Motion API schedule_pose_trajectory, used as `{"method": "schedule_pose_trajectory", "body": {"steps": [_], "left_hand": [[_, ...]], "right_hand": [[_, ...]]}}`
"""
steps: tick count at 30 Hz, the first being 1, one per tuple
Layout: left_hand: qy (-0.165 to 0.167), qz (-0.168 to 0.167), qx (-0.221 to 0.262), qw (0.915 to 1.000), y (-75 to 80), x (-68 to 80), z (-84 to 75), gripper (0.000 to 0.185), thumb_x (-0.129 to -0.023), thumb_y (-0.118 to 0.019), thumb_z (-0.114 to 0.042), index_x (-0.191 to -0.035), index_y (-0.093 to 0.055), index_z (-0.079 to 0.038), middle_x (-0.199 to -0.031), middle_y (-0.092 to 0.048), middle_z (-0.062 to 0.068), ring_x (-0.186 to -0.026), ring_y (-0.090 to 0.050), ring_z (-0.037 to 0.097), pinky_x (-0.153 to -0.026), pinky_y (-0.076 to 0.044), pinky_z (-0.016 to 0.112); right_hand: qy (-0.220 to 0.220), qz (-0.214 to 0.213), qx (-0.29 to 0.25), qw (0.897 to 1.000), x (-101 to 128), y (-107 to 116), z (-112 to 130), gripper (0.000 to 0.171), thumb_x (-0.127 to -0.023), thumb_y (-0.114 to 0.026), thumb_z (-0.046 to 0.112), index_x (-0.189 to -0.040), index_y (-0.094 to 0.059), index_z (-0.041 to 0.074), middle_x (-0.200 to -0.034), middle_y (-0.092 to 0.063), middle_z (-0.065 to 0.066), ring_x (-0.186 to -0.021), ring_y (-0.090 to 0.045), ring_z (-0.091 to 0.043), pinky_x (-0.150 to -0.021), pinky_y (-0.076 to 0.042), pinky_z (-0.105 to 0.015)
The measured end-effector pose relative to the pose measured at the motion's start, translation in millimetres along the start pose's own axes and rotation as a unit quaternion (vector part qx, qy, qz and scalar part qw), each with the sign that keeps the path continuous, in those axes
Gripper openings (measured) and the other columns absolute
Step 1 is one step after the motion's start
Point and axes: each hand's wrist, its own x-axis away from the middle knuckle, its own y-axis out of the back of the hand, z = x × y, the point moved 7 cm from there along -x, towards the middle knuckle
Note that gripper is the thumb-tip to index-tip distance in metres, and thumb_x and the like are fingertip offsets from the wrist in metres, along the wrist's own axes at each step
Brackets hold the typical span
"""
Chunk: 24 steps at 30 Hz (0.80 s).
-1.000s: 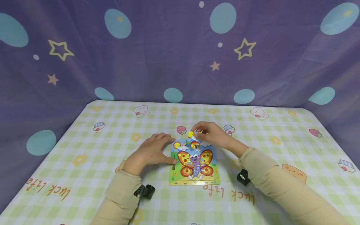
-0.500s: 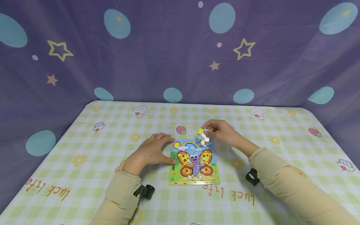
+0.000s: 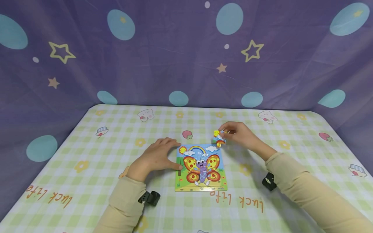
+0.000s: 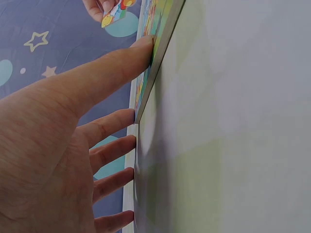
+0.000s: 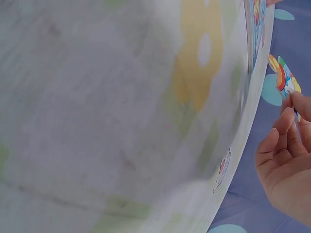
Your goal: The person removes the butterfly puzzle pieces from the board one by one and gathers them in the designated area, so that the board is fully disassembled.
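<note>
A: Where does the work stand right now?

B: The butterfly puzzle board lies at the centre of the frame on the checked table. Nearly all of its picture shows: butterfly, rainbow, sun, clouds. The right hand pinches one small puzzle piece between thumb and fingertips, lifted just above and to the right of the board's upper right corner.

A: And the left hand?

B: The left hand is spread flat on the table, fingers relaxed, thumb touching the board's left edge. It grasps nothing.

A: So how much is done?

B: I judge the board close to whole, with this piece out of it. Whether the slot at the upper right corner is empty I cannot tell; it is too small to read.

A: Anything loose elsewhere?

B: I see no other pieces off the board.
</note>
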Motion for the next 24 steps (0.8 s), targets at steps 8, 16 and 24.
{"method": "schedule_pose_trajectory", "body": {"steps": [8, 16, 24], "left_hand": [[0.001, 0.000, 0.001, 1.0000, 0.0, 0.2, 0.7, 0.085, -0.073, -0.083, -0.050, -0.144, -0.051, -0.017, -0.154, -0.039, 0.009, -0.142, -0.030, 0.035, -0.115, -0.026, 0.055], [0.003, 0.000, 0.005, 1.0000, -1.1, -0.2, 1.7, 0.085, -0.073, -0.083, -0.050, -0.144, -0.051, -0.018, -0.154, -0.038, 0.008, -0.142, -0.029, 0.034, -0.115, -0.025, 0.056], [0.003, 0.000, 0.002, 1.0000, -2.0, -0.9, 2.2, 0.085, -0.073, -0.083, -0.050, -0.145, -0.051, -0.018, -0.154, -0.038, 0.007, -0.142, -0.030, 0.034, -0.115, -0.026, 0.056]], "right_hand": [[-0.024, -0.020, 0.015, 0.999, 0.3, 8.1, -7.7, 0.019, -0.091, -0.068, 0.005, -0.108, -0.070, -0.002, -0.100, -0.071, -0.015, -0.091, -0.065, -0.026, -0.083, -0.052, -0.036], [-0.056, -0.034, 0.032, 0.997, 0.5, 15.7, -16.3, 0.020, -0.091, -0.070, 0.009, -0.109, -0.072, 0.000, -0.102, -0.071, -0.016, -0.090, -0.065, -0.026, -0.073, -0.052, -0.030], [-0.079, -0.033, 0.019, 0.996, -0.4, 20.9, -22.6, 0.021, -0.091, -0.070, 0.009, -0.110, -0.072, 0.000, -0.098, -0.072, -0.015, -0.078, -0.064, -0.021, -0.061, -0.050, -0.026]]}}
